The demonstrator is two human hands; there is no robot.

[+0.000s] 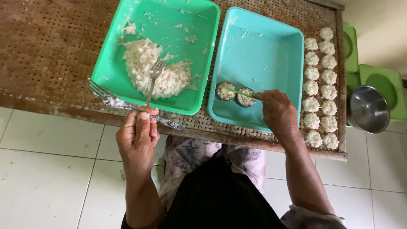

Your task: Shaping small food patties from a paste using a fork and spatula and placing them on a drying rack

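Two round moulds (234,93), two trays, sixteen rice cakes (320,87).

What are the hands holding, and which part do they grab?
Left hand holds a metal fork by its handle end. Right hand holds a thin green stick by one end.

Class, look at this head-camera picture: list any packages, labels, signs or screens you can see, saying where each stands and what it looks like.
None in view: no package, label, sign or screen.
Containers only, all unmarked:
Green tray: left on the woven table, rectangular, holds white rice and a fork.
Turquoise tray: to its right, rectangular, holds two small round filled moulds.
Steel bowl: far right, round, shiny.
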